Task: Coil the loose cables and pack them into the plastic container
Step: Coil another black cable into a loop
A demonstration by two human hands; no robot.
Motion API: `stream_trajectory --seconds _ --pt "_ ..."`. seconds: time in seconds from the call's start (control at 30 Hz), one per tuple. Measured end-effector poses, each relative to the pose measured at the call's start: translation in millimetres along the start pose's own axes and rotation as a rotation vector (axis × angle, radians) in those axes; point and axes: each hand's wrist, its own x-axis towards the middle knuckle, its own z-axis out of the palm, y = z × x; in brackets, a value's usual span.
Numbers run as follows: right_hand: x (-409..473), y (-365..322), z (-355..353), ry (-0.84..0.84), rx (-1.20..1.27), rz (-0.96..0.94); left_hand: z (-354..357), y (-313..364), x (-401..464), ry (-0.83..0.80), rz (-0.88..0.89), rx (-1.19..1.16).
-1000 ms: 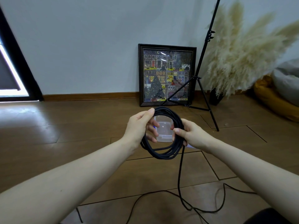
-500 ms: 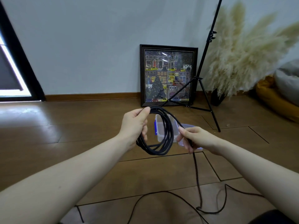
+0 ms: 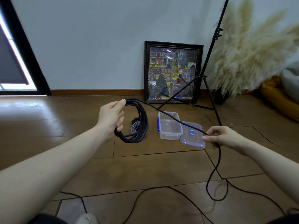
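Note:
My left hand (image 3: 111, 118) grips the top of a coil of black cable (image 3: 142, 120) that hangs in several loops above the floor. From the coil a straight stretch of the same cable runs right and down to my right hand (image 3: 224, 137), which pinches it between thumb and fingers. Below that hand the cable drops to the floor and lies in loose curves (image 3: 216, 188). The clear plastic container (image 3: 169, 126) with blue clips stands open on the floor between my hands, its lid (image 3: 192, 136) lying beside it on the right. A second small bundle of cable (image 3: 135, 125) lies behind the coil.
A framed picture (image 3: 173, 71) leans on the wall behind the container. A black light stand (image 3: 208, 59) spreads its legs to the right of it. Pampas grass (image 3: 252, 54) and a yellow cushion (image 3: 278, 101) fill the right side. A dark door frame (image 3: 27, 50) is at left.
My hands have moved apart: the left carried the coil leftward, the right slid out along the cable to the right, drawing a straight length. The container and lid are now uncovered.

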Motion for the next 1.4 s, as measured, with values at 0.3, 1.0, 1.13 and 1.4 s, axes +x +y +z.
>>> stream_trajectory --seconds 0.3,1.0,1.13,1.4 --pt "-5 3 -10 0.092 0.009 -0.071 0 0 6 0.321 -0.026 -0.013" --pt "-11 -67 20 0.077 -0.688 -0.538 40 -21 0 0.082 0.01 0.303" --pt "-14 -77 31 0.042 -0.729 -0.623 51 -19 -10 -0.04 -0.012 0.28" --pt "-23 -97 60 0.026 -0.621 -0.797 69 -16 -27 -0.194 -0.044 0.221"
